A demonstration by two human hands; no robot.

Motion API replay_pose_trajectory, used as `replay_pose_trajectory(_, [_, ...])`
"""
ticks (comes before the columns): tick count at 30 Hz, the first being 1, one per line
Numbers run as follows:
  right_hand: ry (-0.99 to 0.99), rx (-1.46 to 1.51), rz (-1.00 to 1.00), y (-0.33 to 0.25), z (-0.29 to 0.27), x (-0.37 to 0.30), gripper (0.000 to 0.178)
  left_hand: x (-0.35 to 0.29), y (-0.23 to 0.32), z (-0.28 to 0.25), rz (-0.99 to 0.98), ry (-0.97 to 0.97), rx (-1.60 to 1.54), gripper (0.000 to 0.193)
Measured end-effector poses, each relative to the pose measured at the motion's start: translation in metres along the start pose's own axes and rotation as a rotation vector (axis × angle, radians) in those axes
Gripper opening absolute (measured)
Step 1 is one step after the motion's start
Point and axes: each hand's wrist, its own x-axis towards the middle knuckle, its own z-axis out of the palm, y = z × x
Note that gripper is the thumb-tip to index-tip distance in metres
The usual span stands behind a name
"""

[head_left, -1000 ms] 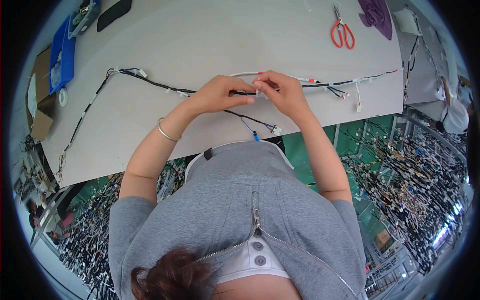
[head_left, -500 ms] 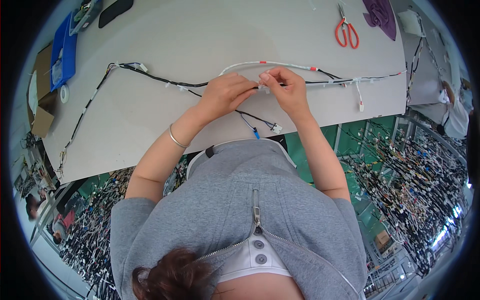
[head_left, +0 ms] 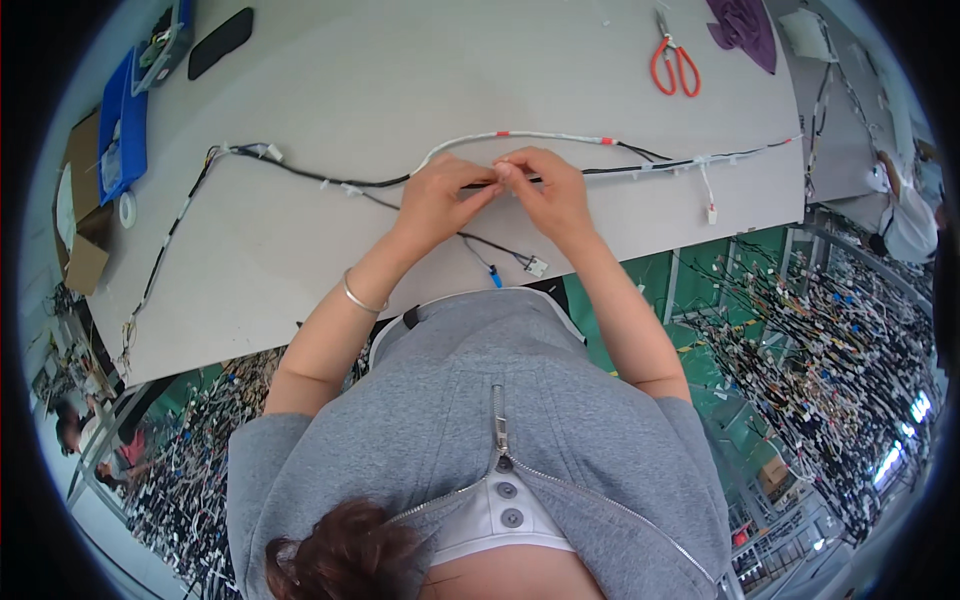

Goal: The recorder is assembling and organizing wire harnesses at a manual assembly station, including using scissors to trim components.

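A long black wire harness (head_left: pixel 380 184) lies across the table in front of me, with white clips along it. My left hand (head_left: pixel 436 203) is closed in a pinch on its middle stretch. Fingertips nearly touching it, my right hand (head_left: pixel 550 197) also pinches the harness; what sits between the fingertips is hidden. Above the hands arches a white-sleeved branch (head_left: pixel 555 136) with red bands. A short branch below them ends in a white connector (head_left: pixel 537 266) and a blue connector (head_left: pixel 496 277). Another white connector (head_left: pixel 711 214) hangs from the right part.
Red-handled scissors (head_left: pixel 675 68) and a purple cloth (head_left: pixel 743 35) lie at the far right. Far left are a black flat object (head_left: pixel 220 44), a blue bin (head_left: pixel 122 135), a tape roll (head_left: pixel 127 210) and a cardboard box (head_left: pixel 88 250). Racks of many cables (head_left: pixel 820 380) stand below the table's near edge.
My right fingers have come down and closed in beside the left fingertips. The whole view has shifted slightly, and the harness's left part lies a little lower in it.
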Motion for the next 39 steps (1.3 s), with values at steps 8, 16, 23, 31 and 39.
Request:
replay_pose_trajectory(8, [0.11,0.105,0.008,0.011,0.021,-0.006,0.015,0.001,0.002,0.001,-0.084,-0.082,0.013,0.024])
replay_pose_trajectory(16, [0.045,0.121,0.014,0.012,0.009,-0.008,0.016,0.002,-0.006,0.005,-0.037,-0.138,0.06,0.024])
replay_pose_trajectory(23, [-0.18,0.05,-0.011,0.004,-0.03,0.013,0.016,-0.008,-0.003,0.005,0.053,-0.064,0.177,0.021])
replay_pose_trajectory(31, [0.504,-0.734,-0.134,0.075,-0.189,0.141,0.014,0.0,0.04,0.009,-0.092,0.245,0.121,0.026])
replay_pose_trajectory(39, [0.033,-0.947,0.038,0.082,-0.236,0.138,0.046,-0.015,0.089,0.075,-0.048,0.424,0.487,0.037])
